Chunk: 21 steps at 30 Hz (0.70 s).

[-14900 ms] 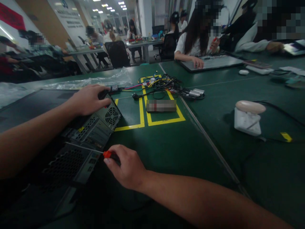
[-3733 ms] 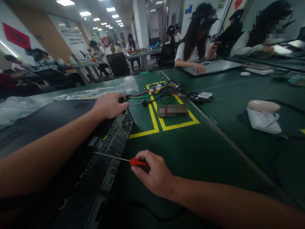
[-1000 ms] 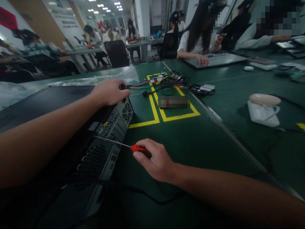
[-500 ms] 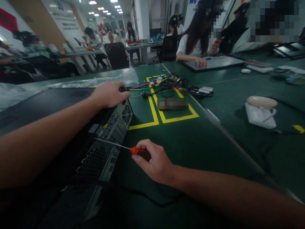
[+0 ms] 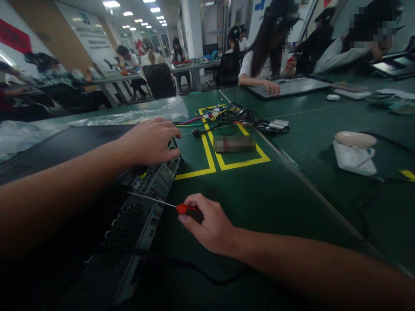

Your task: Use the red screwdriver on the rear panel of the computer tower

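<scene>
A black computer case (image 5: 129,216) lies on the green table at the left, its perforated metal back facing right. My right hand (image 5: 209,222) is closed round the red and black handle of a screwdriver (image 5: 189,211). The thin shaft points left, across the back of the case; its tip is too dark to make out. Over the upper back edge of the case is my left hand (image 5: 154,141), with its fingers and thumb apart and nothing seen between them. Whether it touches the case is unclear.
Tangled cables (image 5: 238,113) lie beyond the case, near yellow tape (image 5: 240,164) and a blurred-out dark object (image 5: 234,144). Clear plastic film (image 5: 155,110) is behind the case. A white cup (image 5: 355,157) stands right. Across the table a person rests a hand (image 5: 272,87) on a flat panel.
My left hand has come off the dark round item at the case's far corner, moved slightly nearer and opened. My right hand and the screwdriver have barely shifted.
</scene>
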### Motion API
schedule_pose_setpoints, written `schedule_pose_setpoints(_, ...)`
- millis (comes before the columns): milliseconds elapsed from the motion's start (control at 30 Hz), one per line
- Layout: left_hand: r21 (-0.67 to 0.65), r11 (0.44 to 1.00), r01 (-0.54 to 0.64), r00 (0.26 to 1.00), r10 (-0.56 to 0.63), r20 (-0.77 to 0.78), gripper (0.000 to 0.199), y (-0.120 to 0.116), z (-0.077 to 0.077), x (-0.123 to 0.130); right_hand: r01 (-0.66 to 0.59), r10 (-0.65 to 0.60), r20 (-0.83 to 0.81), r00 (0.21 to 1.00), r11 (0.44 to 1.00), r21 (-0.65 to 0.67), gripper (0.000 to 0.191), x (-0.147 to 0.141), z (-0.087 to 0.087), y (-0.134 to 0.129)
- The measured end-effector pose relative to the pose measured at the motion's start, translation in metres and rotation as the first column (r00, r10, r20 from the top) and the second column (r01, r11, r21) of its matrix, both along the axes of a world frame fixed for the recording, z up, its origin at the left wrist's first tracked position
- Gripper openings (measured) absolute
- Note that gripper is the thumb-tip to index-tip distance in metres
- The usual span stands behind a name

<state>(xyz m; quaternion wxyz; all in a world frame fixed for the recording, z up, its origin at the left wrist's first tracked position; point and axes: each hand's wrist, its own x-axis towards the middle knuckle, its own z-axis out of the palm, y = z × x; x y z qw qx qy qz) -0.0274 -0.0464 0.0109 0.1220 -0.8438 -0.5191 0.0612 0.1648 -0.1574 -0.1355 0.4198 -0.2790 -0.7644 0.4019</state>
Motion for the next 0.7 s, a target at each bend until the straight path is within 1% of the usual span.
schedule_pose_setpoints(100, -0.069, 0.989, 0.128, 0.992, -0.128, -0.004, 0.047, -0.011, -0.004, 0.008, 0.005, -0.005, 0.001, 1.0, 1.0, 0.006, 0.015, -0.001, -0.002, 0.0)
schedule_pose_setpoints(167, -0.147, 0.976, 0.159, 0.987, -0.161, -0.001, 0.045, -0.016, -0.007, 0.012, 0.008, -0.008, 0.007, 1.0, 1.0, 0.007, 0.015, -0.001, -0.002, 0.0)
schedule_pose_setpoints(267, -0.199, 0.971, 0.13, 0.99, -0.14, -0.035, 0.043, -0.018, -0.008, 0.014, 0.01, -0.01, 0.014, 1.0, 1.0, 0.011, 0.014, -0.001, -0.001, 0.001)
schedule_pose_setpoints(400, -0.198, 0.972, 0.122, 0.991, -0.131, -0.032, 0.046, -0.018, -0.005, 0.012, 0.013, -0.012, -0.01, 1.0, 0.999, 0.034, 0.014, -0.001, -0.002, 0.001)
schedule_pose_setpoints(600, -0.197, 0.972, 0.13, 0.989, -0.141, -0.04, 0.044, -0.02, -0.003, 0.013, -0.004, 0.005, -0.024, 1.0, 1.0, 0.023, 0.013, 0.0, -0.001, 0.0)
schedule_pose_setpoints(700, -0.196, 0.973, 0.124, 0.99, -0.136, -0.046, 0.044, -0.02, -0.004, 0.012, 0.005, -0.004, -0.016, 1.0, 0.997, 0.072, 0.013, 0.0, 0.001, 0.002)
